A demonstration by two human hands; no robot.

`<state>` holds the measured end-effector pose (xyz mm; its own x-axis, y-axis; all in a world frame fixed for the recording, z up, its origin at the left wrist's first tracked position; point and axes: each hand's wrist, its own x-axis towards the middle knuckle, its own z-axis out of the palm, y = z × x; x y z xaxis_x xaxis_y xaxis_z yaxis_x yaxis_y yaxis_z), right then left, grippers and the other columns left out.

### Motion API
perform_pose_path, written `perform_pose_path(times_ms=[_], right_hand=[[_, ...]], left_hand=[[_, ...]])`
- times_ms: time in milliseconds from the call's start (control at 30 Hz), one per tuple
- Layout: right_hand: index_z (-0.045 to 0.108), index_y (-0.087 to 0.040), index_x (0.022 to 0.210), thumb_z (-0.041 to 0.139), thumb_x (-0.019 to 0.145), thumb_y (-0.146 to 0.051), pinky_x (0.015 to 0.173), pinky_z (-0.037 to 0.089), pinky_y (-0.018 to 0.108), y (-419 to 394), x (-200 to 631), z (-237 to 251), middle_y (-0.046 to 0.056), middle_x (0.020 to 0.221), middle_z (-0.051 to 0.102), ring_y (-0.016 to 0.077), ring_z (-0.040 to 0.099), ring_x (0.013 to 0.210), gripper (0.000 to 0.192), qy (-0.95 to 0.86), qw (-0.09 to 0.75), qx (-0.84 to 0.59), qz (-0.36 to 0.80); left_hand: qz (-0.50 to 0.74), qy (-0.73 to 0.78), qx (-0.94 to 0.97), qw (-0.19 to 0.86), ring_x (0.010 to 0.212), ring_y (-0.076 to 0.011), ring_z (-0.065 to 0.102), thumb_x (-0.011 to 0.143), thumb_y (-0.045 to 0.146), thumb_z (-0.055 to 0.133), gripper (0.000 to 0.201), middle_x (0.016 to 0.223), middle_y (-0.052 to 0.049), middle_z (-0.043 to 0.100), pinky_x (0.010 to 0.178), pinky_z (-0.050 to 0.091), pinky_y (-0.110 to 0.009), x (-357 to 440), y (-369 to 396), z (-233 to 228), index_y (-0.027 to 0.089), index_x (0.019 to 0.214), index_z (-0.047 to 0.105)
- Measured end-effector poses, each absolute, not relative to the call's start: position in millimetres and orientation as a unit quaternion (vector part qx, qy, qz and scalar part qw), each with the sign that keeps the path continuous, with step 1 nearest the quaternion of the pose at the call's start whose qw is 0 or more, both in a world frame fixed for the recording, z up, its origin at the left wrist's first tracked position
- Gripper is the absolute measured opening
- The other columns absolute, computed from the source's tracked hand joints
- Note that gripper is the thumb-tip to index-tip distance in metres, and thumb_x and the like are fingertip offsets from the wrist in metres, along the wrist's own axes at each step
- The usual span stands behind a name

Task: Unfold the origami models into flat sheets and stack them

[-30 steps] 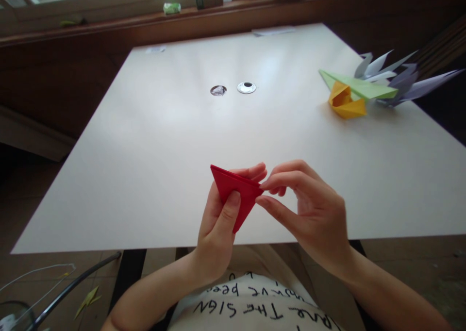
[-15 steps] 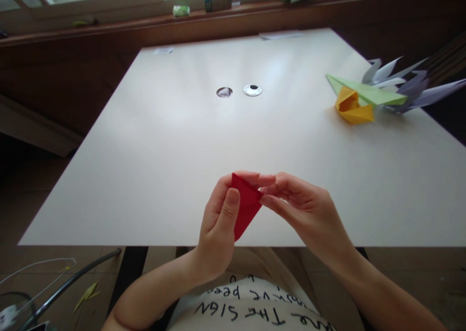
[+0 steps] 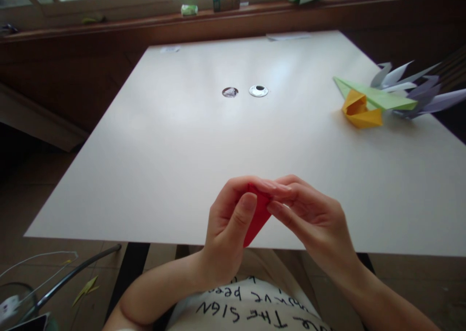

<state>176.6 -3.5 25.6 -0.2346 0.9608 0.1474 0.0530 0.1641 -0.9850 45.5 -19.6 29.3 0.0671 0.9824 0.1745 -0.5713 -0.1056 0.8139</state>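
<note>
Red paper [image 3: 257,217] has sunk deeper between left hand [image 3: 227,229] and right hand [image 3: 313,219], both pinching it.

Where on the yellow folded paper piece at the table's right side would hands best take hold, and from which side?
Probably at the yellow folded paper piece's closed pointed end, which faces the near right, pinched from above across its flat folded layers. The open pocket faces up and left and would likely crush. The green folded paper lies against its far side, so coming in from the near, bare table side looks clearest.

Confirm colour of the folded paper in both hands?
Red folded paper, pinched by left hand and right hand; head view.
</note>
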Motion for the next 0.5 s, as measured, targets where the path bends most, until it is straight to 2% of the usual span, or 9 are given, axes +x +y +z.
perform_pose_path(times_ms=[300,500], right_hand=[[0.060,-0.021,0.076,0.060,0.079,-0.013,0.065,0.049,0.028,-7.9,174.8,25.8,0.002,0.085,0.057,0.0142,0.057,0.078,0.008,-0.632,0.482,-0.408,0.448],[0.060,-0.021,0.074,0.060,0.077,-0.011,0.062,0.048,0.028,-9.8,174.3,27.1,0.002,0.083,0.057,0.0146,0.057,0.076,0.011,-0.656,0.492,-0.415,0.394]], left_hand=[[0.630,0.279,0.391,0.610,0.099,-0.0177,0.062,0.092,0.026,0.039,0.021,0.095,-0.003,0.067,0.085,0.052,-0.031,44.5,-19.3,32.3,0.021,0.091,0.060],[0.640,0.299,0.424,0.567,0.092,-0.0157,0.064,0.092,0.022,0.040,0.023,0.091,-0.002,0.069,0.077,0.055,-0.027,43.0,-17.2,33.2,0.021,0.093,0.062]])
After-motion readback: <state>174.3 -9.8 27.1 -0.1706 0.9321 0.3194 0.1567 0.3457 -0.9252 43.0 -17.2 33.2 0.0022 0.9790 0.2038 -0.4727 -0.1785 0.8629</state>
